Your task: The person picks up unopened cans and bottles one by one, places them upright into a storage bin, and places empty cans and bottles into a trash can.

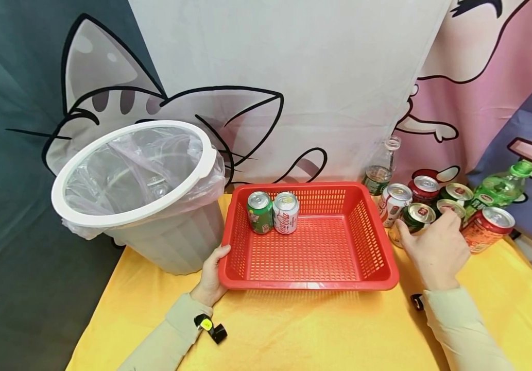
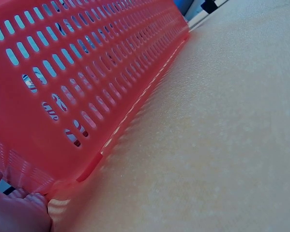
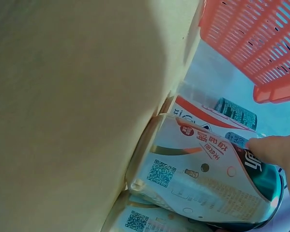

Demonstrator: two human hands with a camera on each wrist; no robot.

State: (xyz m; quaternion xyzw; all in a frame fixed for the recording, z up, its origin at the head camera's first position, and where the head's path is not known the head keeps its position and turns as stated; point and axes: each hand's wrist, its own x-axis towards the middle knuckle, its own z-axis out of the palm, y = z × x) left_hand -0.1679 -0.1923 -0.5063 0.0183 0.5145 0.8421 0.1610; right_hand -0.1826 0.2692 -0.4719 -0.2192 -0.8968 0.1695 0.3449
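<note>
My left hand (image 1: pixel 211 275) grips the front left corner of a red plastic basket (image 1: pixel 309 285), thumb on its rim. Inside the basket, at the left, a green soda can (image 1: pixel 260 214) and a white Coca-Cola can (image 1: pixel 286 214) stand upright side by side. Over the group of cans on the right, my right hand (image 1: pixel 439 252) pinches a green-and-cream drink can (image 3: pixel 207 169) from above. Its thumb (image 3: pixel 270 149) lies against the can's side near the top; the other fingers are mostly hidden. A second green-and-cream can (image 3: pixel 145 220) stands close beside it.
Left of the basket stands a grey bin (image 1: pixel 177 237) with a white rim and clear liner. Around my right hand are a white-and-red can (image 1: pixel 394 203), a dark red can (image 1: pixel 425 188), an orange can (image 1: pixel 485 229), a clear bottle (image 1: pixel 379 167) and a green bottle (image 1: pixel 497 190).
</note>
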